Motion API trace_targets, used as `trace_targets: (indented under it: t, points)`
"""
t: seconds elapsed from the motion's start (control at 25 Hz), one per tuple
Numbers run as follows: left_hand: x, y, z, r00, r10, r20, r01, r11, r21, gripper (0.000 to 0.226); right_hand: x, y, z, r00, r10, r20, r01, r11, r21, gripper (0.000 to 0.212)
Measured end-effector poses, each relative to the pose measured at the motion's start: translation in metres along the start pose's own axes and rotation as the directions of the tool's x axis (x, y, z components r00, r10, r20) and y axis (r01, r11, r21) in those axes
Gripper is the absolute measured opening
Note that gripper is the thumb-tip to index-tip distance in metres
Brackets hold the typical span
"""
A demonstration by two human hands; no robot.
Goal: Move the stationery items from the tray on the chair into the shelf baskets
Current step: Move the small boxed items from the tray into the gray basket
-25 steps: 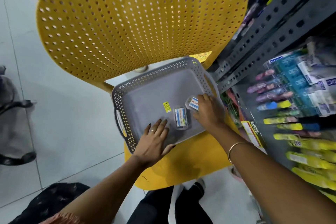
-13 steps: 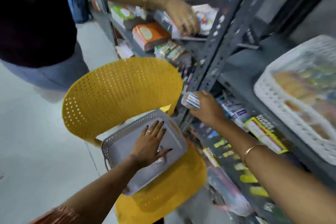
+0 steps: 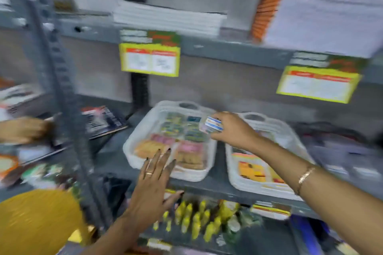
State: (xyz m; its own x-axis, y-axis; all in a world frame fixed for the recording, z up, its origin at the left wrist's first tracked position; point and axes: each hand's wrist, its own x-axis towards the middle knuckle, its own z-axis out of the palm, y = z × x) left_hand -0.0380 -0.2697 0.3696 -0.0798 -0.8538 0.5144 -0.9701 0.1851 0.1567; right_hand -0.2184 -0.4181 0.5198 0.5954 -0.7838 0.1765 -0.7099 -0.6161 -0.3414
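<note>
My right hand [image 3: 234, 130] grips a small clear packet with a blue and white label [image 3: 211, 125], held over the right rim of the left white shelf basket [image 3: 132, 143]. That basket holds several coloured packets. A second white basket [image 3: 232, 163] sits to its right, under my right forearm. My left hand [image 3: 154, 180] is open with fingers spread, hovering in front of the left basket's near edge. The grey tray is out of view; only the yellow chair [image 3: 39, 221] shows at bottom left. The picture is blurred.
A grey slotted upright [image 3: 62, 80] stands left of my left hand. Another person's hand [image 3: 22, 130] reaches onto the left shelf. Yellow price tags [image 3: 150, 61] hang from the upper shelf, which carries paper stacks [image 3: 167, 17]. Yellow bottles [image 3: 192, 219] fill the shelf below.
The view swung up from the chair to the shelf. My right hand carried the packet up and over the left basket. My left hand left the tray and rose toward the shelf.
</note>
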Motion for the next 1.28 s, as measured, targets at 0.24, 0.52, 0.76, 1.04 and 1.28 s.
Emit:
trace_targets:
  t: [0.24,0.52,0.76,1.04,1.28]
  points:
    - [0.104,0.162,0.052,0.965,0.243,-0.100,-0.256,0.955,-0.148,0.066,-0.078,0.161,-0.087,0.961,0.269,-0.070,-0.274,0.959,-0.074,0.047]
    - [0.175,0.321,0.132,0.840,0.534,0.093,-0.530,0.846,-0.063,0.070,-0.171,0.343,-0.126,0.894,0.446,-0.039,-0.448,0.887,-0.115,0.037]
    - [0.195,0.382,0.162,0.796,0.559,0.233,-0.571,0.821,-0.022,0.069,-0.214,0.414,-0.122,0.883,0.460,0.094,-0.448,0.885,-0.126,0.055]
    - [0.213,0.391,0.185,0.732,0.583,0.353,-0.579,0.805,-0.130,0.074,-0.219,0.443,-0.099,0.869,0.420,0.263,-0.400,0.908,-0.125,0.054]
    - [0.207,0.391,0.194,0.783,0.560,0.272,-0.555,0.826,-0.101,0.070,-0.210,0.435,-0.076,0.884,0.301,0.358,-0.278,0.954,-0.113,0.053]
